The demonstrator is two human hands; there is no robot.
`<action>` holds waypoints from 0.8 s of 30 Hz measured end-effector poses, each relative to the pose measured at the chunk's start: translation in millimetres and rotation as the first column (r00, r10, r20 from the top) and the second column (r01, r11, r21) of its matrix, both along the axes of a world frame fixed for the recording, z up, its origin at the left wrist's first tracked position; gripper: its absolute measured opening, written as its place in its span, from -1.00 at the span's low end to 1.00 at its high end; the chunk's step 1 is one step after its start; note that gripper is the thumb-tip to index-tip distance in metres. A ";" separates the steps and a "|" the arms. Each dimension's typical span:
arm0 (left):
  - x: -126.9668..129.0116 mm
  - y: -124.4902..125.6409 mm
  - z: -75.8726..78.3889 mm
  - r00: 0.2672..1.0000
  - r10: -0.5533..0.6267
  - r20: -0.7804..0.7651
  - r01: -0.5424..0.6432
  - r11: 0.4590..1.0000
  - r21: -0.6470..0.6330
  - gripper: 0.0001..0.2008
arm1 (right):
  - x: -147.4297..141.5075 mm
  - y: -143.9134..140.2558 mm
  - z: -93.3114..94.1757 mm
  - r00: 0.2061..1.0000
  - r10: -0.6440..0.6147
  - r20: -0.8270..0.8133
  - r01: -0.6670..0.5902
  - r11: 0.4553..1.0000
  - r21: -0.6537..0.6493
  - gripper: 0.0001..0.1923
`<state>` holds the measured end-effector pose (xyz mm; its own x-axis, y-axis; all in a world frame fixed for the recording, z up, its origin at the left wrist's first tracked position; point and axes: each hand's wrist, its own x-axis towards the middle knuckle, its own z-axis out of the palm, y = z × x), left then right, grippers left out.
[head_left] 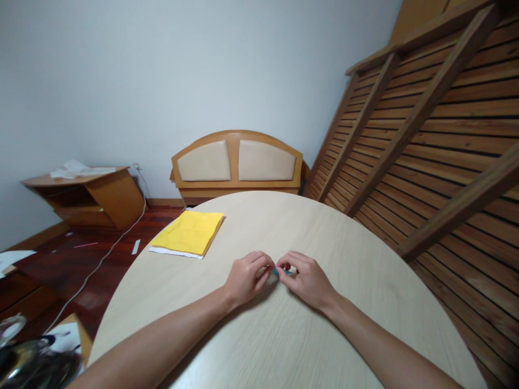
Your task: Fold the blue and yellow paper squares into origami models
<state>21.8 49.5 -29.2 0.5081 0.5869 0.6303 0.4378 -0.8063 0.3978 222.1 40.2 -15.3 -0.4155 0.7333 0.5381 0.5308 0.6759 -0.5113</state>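
Right of the yellow sheets (188, 231), left hand (246, 276) and right hand (305, 278) pinch a teal piece (275, 271), probably light, best held at its ends.

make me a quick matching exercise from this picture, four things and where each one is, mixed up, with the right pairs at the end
Things
1. small teal item
2. flat yellow item
3. headboard
4. slatted wooden frame

Places
A. beyond the far edge of the table, in the middle of the view
B. along the right side of the view
C. at the fingertips of the left hand and right hand
D. on the left part of the tabletop

Right pairs: 1-C, 2-D, 3-A, 4-B
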 end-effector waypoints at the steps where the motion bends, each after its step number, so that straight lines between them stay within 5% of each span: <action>1: -0.1 0.0 -0.1 1.000 0.000 -0.005 0.000 1.000 0.000 -0.87 | -0.1 -0.1 0.0 1.000 -0.004 0.001 0.004 1.000 0.002 -0.91; 24: 0.7 1.2 -1.1 0.997 0.077 0.015 -0.078 0.996 0.035 -0.86 | 1.8 0.8 0.4 0.998 0.014 -0.065 -0.019 0.996 -0.086 -0.90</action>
